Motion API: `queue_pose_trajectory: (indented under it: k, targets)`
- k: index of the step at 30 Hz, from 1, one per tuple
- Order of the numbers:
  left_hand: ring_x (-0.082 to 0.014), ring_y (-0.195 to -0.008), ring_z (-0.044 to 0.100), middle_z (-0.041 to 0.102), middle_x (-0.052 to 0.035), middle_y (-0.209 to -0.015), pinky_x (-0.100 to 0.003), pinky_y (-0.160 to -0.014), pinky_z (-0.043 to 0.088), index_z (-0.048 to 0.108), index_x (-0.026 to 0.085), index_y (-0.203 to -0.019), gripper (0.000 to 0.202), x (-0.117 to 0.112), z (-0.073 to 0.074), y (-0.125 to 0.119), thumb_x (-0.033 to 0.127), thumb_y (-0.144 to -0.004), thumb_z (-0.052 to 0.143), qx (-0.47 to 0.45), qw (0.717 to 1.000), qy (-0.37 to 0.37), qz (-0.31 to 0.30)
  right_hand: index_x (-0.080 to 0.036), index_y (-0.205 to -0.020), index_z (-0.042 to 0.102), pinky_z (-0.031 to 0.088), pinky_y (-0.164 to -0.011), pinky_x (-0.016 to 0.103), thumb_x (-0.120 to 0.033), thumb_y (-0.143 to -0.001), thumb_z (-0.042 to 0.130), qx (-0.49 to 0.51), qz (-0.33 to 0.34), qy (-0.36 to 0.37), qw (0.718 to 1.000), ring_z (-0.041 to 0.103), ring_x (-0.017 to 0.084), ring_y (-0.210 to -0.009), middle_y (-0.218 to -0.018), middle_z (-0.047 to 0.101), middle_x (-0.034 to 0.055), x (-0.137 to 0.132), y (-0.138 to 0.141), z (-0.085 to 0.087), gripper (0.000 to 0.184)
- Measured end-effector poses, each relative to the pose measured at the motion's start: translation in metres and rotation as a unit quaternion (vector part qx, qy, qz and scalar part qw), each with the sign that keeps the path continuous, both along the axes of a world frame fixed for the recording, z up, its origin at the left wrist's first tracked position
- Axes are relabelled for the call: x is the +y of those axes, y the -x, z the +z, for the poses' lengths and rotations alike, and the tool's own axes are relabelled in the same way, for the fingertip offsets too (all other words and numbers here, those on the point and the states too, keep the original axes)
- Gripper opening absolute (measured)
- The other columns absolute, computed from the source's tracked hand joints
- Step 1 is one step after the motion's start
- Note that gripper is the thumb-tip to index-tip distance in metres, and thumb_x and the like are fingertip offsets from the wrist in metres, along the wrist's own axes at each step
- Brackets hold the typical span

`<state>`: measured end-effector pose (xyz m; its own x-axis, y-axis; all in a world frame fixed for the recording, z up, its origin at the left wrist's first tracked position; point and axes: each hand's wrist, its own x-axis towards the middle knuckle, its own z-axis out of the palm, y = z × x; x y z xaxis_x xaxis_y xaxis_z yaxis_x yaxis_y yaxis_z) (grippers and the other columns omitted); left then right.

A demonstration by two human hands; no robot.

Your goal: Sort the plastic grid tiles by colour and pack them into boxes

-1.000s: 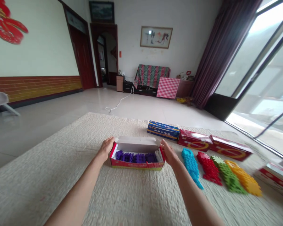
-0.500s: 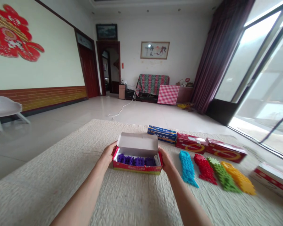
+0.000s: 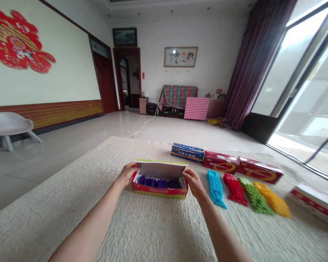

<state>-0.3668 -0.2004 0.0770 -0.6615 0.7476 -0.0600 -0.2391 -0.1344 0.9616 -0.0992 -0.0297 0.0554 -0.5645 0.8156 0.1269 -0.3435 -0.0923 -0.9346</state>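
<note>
A small red and green cardboard box (image 3: 158, 193) lies on the quilted mat in front of me. Its hinged lid (image 3: 161, 169) is tilted partway down over the opening. Inside are several purple interlocking plastic pieces (image 3: 161, 184), and something white shows at the right end. My left hand (image 3: 128, 174) grips the lid's left corner, with its fingers partly hidden by the lid. At the opposite end my right hand (image 3: 193, 181) pinches the lid's right corner, thumb and fingers closed.
Right of the box lie blue (image 3: 216, 189), red (image 3: 235, 190), green (image 3: 254, 196) and yellow (image 3: 272, 199) rows of plastic pieces. Behind them stand a blue box (image 3: 188, 153) and two red boxes (image 3: 221, 162). A white and red box (image 3: 314, 203) sits far right.
The lid has swung from leaning back to partly lowered toward me. Both hands have shifted up from the box's ends to the lid's corners. The view has moved slightly.
</note>
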Motion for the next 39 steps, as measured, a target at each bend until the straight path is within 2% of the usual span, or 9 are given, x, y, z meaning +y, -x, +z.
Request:
queue_pose_trajectory:
  k: [4,8,11,15,21,25,27,33,39]
  targets:
    - [-0.0116,-0.045,0.056,0.065,0.0003,-0.054,-0.019,-0.044,0.037,0.068,0.012,-0.067,0.02,-0.007,-0.002,-0.002,0.012,-0.047,0.067,0.035,0.999,0.011,0.006,-0.021,-0.088,0.069,0.05,-0.08,0.035,-0.044,-0.061,0.078,-0.012,-0.021,-0.016,1.0,0.064,0.025,-0.092,-0.103,0.071,0.0066,-0.007,-0.011,0.002,0.037]
    - [-0.0117,-0.047,0.056,0.066,-0.0006,-0.057,-0.02,-0.046,0.038,0.07,0.012,-0.071,0.021,-0.012,-0.003,-0.004,0.015,-0.05,0.068,0.054,0.998,0.005,0.013,-0.025,-0.105,0.068,0.042,-0.1,0.041,-0.052,-0.078,0.063,-0.043,-0.034,-0.106,0.993,0.051,0.028,-0.121,-0.13,0.059,0.0061,-0.024,-0.024,0.006,0.039]
    - [-0.013,-0.051,0.059,0.067,-0.0011,-0.059,-0.021,-0.05,0.04,0.072,0.012,-0.076,0.025,-0.014,-0.004,-0.004,0.016,-0.051,0.071,0.065,0.998,0.002,0.021,-0.028,-0.118,0.063,0.031,-0.109,0.041,-0.055,-0.083,0.056,-0.065,-0.052,-0.177,0.981,0.043,0.025,-0.129,-0.135,0.055,0.0034,-0.039,-0.03,0.008,0.044]
    - [-0.0151,-0.06,0.063,0.071,-0.0033,-0.067,-0.022,-0.057,0.045,0.074,0.013,-0.081,0.029,-0.016,-0.008,-0.005,0.017,-0.052,0.072,0.074,0.997,-0.002,0.021,-0.028,-0.119,0.062,0.025,-0.113,0.041,-0.058,-0.082,0.056,-0.074,-0.074,-0.201,0.974,0.041,0.026,-0.131,-0.135,0.054,0.0031,-0.051,-0.032,0.007,0.048]
    - [-0.0167,-0.066,0.065,0.074,-0.0057,-0.076,-0.023,-0.061,0.047,0.074,0.012,-0.086,0.032,-0.016,-0.01,-0.006,0.016,-0.055,0.068,0.066,0.997,0.003,0.032,-0.029,-0.13,0.053,0.016,-0.116,0.042,-0.049,-0.082,0.06,-0.052,-0.006,-0.201,0.978,0.027,0.023,-0.14,-0.148,0.039,0.0009,-0.043,-0.036,-0.011,0.053]
    - [-0.0172,-0.066,0.066,0.074,-0.0049,-0.074,-0.023,-0.06,0.046,0.073,0.011,-0.086,0.032,-0.016,-0.008,-0.009,0.011,-0.055,0.067,0.056,0.998,0.007,0.038,-0.029,-0.131,0.053,0.024,-0.114,0.042,-0.056,-0.078,0.059,-0.013,0.087,-0.118,0.989,0.023,0.024,-0.141,-0.152,0.032,-0.0003,-0.035,-0.041,-0.013,0.06]
    - [-0.0175,-0.067,0.066,0.073,-0.0039,-0.073,-0.023,-0.06,0.046,0.073,0.011,-0.087,0.032,-0.016,-0.007,-0.01,0.009,-0.055,0.067,0.049,0.998,0.006,0.038,-0.029,-0.13,0.053,0.028,-0.112,0.041,-0.059,-0.077,0.058,-0.017,0.1,-0.096,0.99,0.024,0.024,-0.141,-0.153,0.03,-0.0004,-0.037,-0.043,-0.009,0.061]
    - [-0.0195,-0.07,0.067,0.073,-0.0068,-0.077,-0.026,-0.063,0.049,0.07,0.011,-0.096,0.034,-0.021,-0.005,-0.011,0.014,-0.062,0.069,0.0,1.0,0.009,0.019,-0.03,-0.115,0.062,0.038,-0.105,0.04,-0.052,-0.072,0.069,-0.095,0.018,-0.125,0.987,0.03,0.028,-0.138,-0.155,0.023,0.0027,-0.054,-0.036,0.006,0.048]
    - [-0.0184,-0.083,0.067,0.072,-0.0084,-0.103,-0.025,-0.066,0.048,0.065,0.017,-0.109,0.044,-0.051,-0.006,-0.015,0.028,-0.067,0.073,-0.049,0.998,-0.045,0.001,-0.026,-0.101,0.067,0.047,-0.095,0.041,-0.054,-0.068,0.071,-0.092,-0.043,-0.116,0.988,0.045,0.031,-0.127,-0.145,0.042,0.0068,-0.055,-0.025,0.001,0.044]
